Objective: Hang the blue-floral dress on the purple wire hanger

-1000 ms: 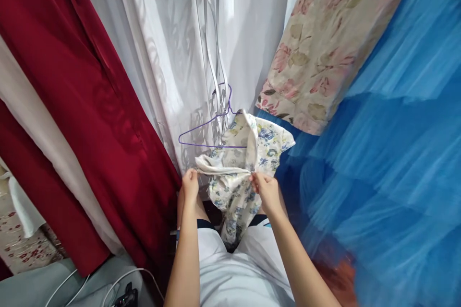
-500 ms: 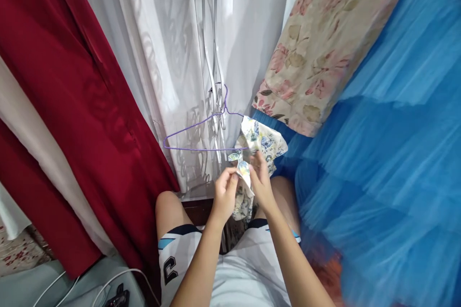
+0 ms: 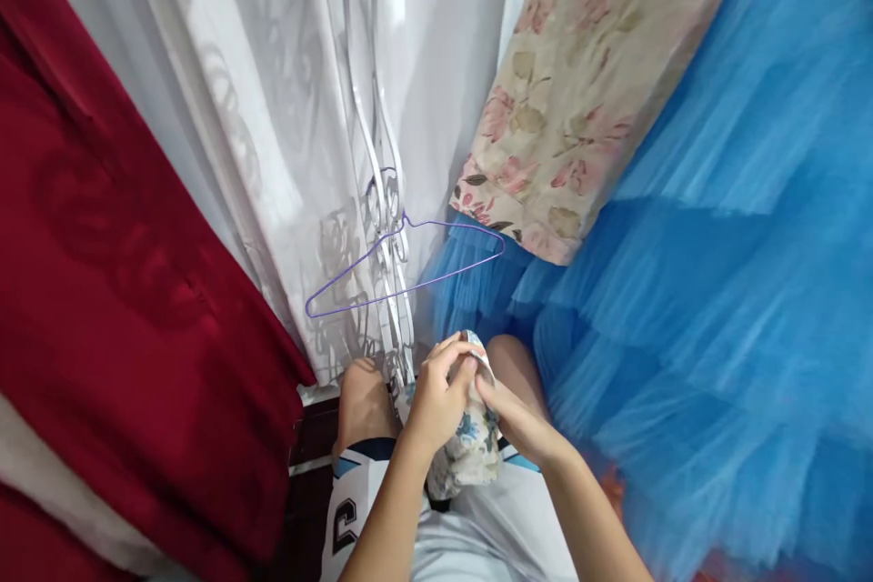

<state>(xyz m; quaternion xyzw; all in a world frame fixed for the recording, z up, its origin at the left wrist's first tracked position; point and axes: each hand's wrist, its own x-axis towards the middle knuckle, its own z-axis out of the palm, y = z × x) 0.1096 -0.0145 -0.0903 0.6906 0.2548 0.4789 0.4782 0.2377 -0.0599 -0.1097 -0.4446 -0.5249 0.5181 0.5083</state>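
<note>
A white cloth garment with blue flowers [image 3: 470,455] is bunched up over my lap, between my knees. My left hand [image 3: 440,391] grips its upper edge, thumb and fingers pinched together. On the other side, my right hand [image 3: 522,418] holds the same edge with its thumb in front; some of its fingers are hidden by the cloth. The garment's exact kind cannot be made out. Beyond my hands a bare purple hanger [image 3: 406,291] hangs tilted from a white scrolled metal strip [image 3: 372,136], touching neither hand.
White curtains [image 3: 273,109] hang straight ahead, with a dark red curtain [image 3: 136,245] at the left. A cream cloth with pink flowers [image 3: 566,100] and a layered blue tulle skirt [image 3: 716,309] hang at the right, close to my right arm.
The floral garment has come off the hanger's right side and down toward my lap in both hands. The hanger now hangs bare. My view has shifted a little to the right.
</note>
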